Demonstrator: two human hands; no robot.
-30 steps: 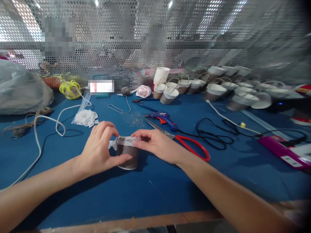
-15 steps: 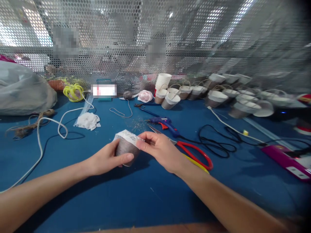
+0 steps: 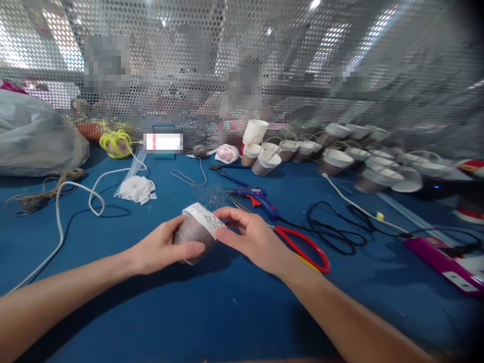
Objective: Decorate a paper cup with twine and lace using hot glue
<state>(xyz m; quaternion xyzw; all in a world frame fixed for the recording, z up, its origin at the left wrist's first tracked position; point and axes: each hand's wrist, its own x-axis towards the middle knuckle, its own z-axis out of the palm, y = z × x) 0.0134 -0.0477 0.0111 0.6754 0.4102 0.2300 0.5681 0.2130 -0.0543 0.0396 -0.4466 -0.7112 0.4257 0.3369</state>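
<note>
A paper cup wrapped in grey yarn [image 3: 192, 232] tilts toward the right above the table, with white lace trim [image 3: 202, 216] around its rim. My left hand [image 3: 161, 247] is closed around the cup's body, thumb across the near side. At the rim's right side, the thumb and fingers of my right hand [image 3: 251, 237] grip the lace-covered edge. Just beyond the right hand lie a blue glue gun [image 3: 259, 196] and scissors with red and yellow handles [image 3: 302, 247]. A pile of white lace [image 3: 136, 189] rests to the left of the cup.
Several finished cups with handles [image 3: 336, 159] stand at the back right, near stacked white cups [image 3: 256, 132]. A purple power strip [image 3: 440, 259], black cable [image 3: 336, 227] and white cable [image 3: 60, 222] cross the sides. Twine [image 3: 49, 194] and a plastic bag [image 3: 34, 136] sit left.
The cup has tipped further to the right, so more of its yarn side and lace shows. Both hands stay on it, with the right hand shifted slightly.
</note>
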